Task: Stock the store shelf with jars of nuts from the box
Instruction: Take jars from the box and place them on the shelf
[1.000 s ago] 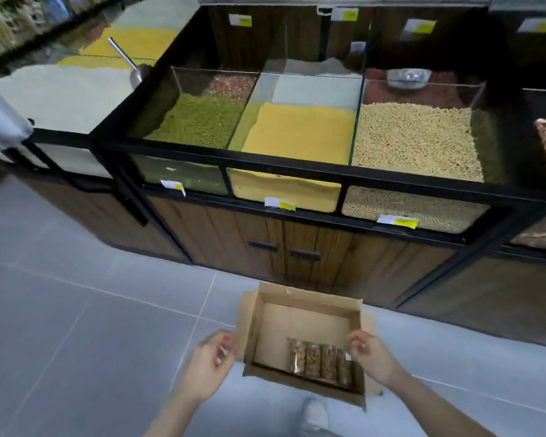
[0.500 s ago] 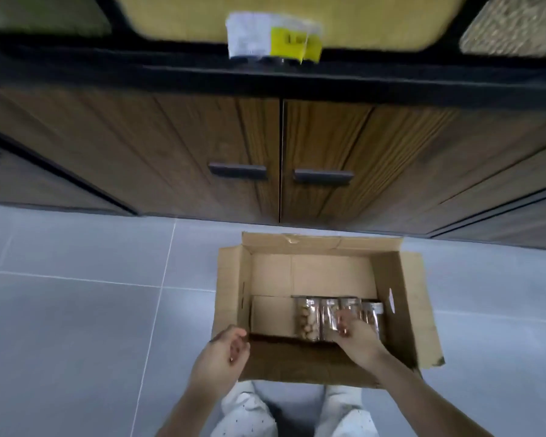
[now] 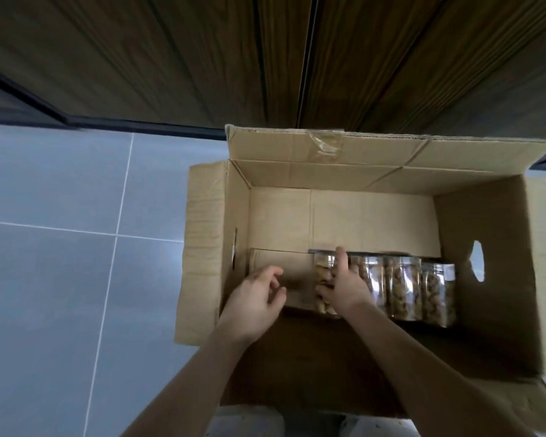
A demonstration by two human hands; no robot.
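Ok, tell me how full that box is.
Mostly empty: the box holds one row of jars against its near wall; bare cardboard elsewhere.

Dark wooden cabinet doors (image 3: 202, 55) filled the top of the view, a narrow vertical seam (image 3: 306, 58) dividing them. Below lay a grey tiled floor (image 3: 44, 279) crossed by pale grout lines (image 3: 108, 279). A black baseboard strip (image 3: 139, 126) ran along the cabinet's foot.
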